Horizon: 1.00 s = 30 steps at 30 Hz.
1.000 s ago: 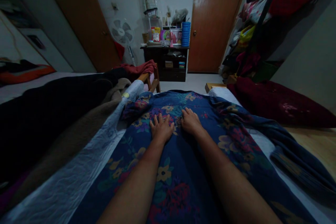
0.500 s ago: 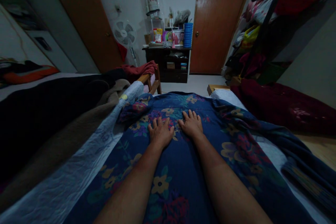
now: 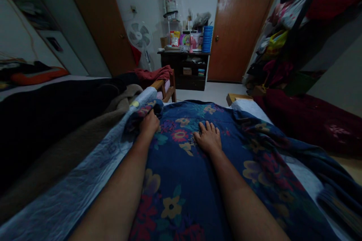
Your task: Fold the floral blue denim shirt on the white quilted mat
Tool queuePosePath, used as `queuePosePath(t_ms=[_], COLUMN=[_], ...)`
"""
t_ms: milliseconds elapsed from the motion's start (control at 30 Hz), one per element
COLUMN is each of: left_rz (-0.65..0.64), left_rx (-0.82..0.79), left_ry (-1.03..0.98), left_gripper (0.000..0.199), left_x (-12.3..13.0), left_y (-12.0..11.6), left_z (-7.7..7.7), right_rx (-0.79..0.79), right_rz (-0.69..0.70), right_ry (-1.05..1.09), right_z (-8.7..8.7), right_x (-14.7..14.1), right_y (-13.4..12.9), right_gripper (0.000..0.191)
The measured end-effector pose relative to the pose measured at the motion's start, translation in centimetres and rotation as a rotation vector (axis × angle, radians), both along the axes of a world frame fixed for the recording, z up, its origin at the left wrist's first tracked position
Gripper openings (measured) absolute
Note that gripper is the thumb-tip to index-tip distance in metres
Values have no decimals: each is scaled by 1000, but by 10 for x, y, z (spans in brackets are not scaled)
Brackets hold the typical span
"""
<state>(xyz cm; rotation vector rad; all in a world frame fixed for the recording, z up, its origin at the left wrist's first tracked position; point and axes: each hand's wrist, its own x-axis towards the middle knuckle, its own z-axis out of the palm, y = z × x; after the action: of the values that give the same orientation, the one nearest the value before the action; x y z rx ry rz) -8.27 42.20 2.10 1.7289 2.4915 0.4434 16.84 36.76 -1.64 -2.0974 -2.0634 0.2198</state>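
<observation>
1. Lying spread out over a pale sheet (image 3: 85, 180), the dark blue flowered shirt (image 3: 183, 173) filled the middle of the view, its collar end farthest from the person.
2. The left hand (image 3: 149, 123) was on the shirt beside its bunched sleeve (image 3: 138, 118). Its fingers were bent and turned into the cloth, mostly hidden, so I could not tell whether they gripped it.
3. The right hand (image 3: 209, 138) was open, palm down, fingers slightly spread on the upper middle of the shirt, holding nothing.
4. The other sleeve (image 3: 305, 148) stretched away to the right, over the sheet's edge, near a maroon bundle (image 3: 316, 120).
5. A brown blanket (image 3: 113, 120) and some black cloth (image 3: 62, 109) lay to the left of the sheet.
6. Beyond the shirt stood a dark cabinet (image 3: 183, 81) with packed items on top, between a white fan (image 3: 140, 35) and a brown door (image 3: 243, 26).
</observation>
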Motion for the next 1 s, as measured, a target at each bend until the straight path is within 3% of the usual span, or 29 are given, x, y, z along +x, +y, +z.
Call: queuePosePath(t_ms=[133, 300, 433, 567, 633, 867, 1000], left_rz=[0, -33, -41, -36, -8, 121, 62], left_rx=[-46, -42, -38, -4, -9, 107, 96], left_ry=[-94, -86, -59, -50, -48, -83, -23], left_gripper=[69, 79, 76, 38, 29, 35, 36], left_x=[-17, -11, -8, -11, -13, -5, 5], left_y=[5, 12, 13, 10, 9, 10, 9], left_z=[-21, -37, -34, -30, -28, -13, -15], right_rx=[20, 8, 15, 9, 1, -1, -5], right_rz=[1, 5, 4, 1, 2, 2, 2], right_ry=[-2, -15, -16, -18, -20, -13, -11], right_z=[-1, -1, -1, 0, 0, 2, 1], right_x=[-1, -2, -2, -2, -2, -2, -3], right_y=[0, 0, 0, 0, 0, -1, 0], right_gripper=[62, 63, 62, 63, 63, 62, 63])
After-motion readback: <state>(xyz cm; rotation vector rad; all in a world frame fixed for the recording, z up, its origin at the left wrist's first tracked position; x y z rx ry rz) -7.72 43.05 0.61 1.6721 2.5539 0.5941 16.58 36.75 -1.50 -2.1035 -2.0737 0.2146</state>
